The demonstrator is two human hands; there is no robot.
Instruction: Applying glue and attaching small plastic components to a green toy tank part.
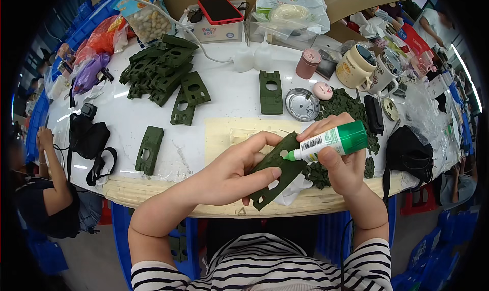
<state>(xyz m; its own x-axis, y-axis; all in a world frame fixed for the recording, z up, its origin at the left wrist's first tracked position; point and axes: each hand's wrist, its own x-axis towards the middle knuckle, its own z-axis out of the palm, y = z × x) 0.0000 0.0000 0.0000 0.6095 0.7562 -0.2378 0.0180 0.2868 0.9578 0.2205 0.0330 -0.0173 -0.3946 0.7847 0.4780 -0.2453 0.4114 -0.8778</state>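
Note:
My left hand [229,174] grips a dark green plastic toy-tank hull part [277,176], tilted above the table's near edge, with fingers behind it and the thumb across its face. In my right hand [344,171] is a white glue bottle [320,144] with a green base, lying nearly level. Its light green tip meets the part's upper face near a hole, or hovers just over it; I cannot tell which. Beneath the hands lie a crumpled white tissue [291,191] and a pale yellow sheet [219,133].
At the back left is a pile of green hull parts [160,69]; single ones lie apart [271,92]. Small green pieces [344,107] are heaped at right, near a round metal tin [302,105] and mugs [355,67]. A black pouch [89,135] lies left. Other people sit alongside.

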